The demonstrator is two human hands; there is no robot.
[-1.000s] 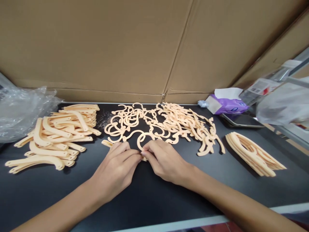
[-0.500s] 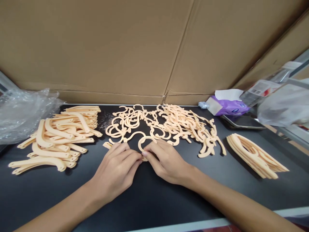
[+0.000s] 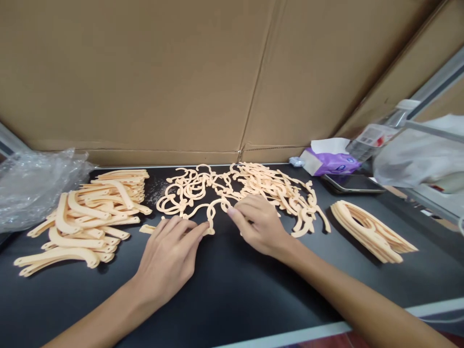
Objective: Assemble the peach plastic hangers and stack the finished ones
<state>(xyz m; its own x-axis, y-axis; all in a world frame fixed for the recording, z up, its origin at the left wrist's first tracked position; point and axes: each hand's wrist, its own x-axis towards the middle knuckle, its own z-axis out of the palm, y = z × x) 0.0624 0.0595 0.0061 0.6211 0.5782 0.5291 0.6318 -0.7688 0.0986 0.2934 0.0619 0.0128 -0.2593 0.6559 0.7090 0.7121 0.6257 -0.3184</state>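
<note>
My left hand is closed over a flat beige plastic hanger arm, whose ends stick out on both sides of the fingers. From its right end rises a curved hanger hook, apparently joined there. The thumb and fingers of my right hand are bent together at the free tip of that hook; the exact contact is partly hidden. Just behind both hands lies a tangled pile of loose hanger hooks. To the left, many loose hanger arms are heaped.
A stack of folded hangers lies on the black table at right. Behind it are a phone, a purple tissue pack, a plastic bottle and a white bag. Clear plastic wrap sits far left, cardboard behind.
My right hand has moved away from my left, from the hook's base up to its tip. The hook has turned upright, and the left hand still holds the hanger arm.
</note>
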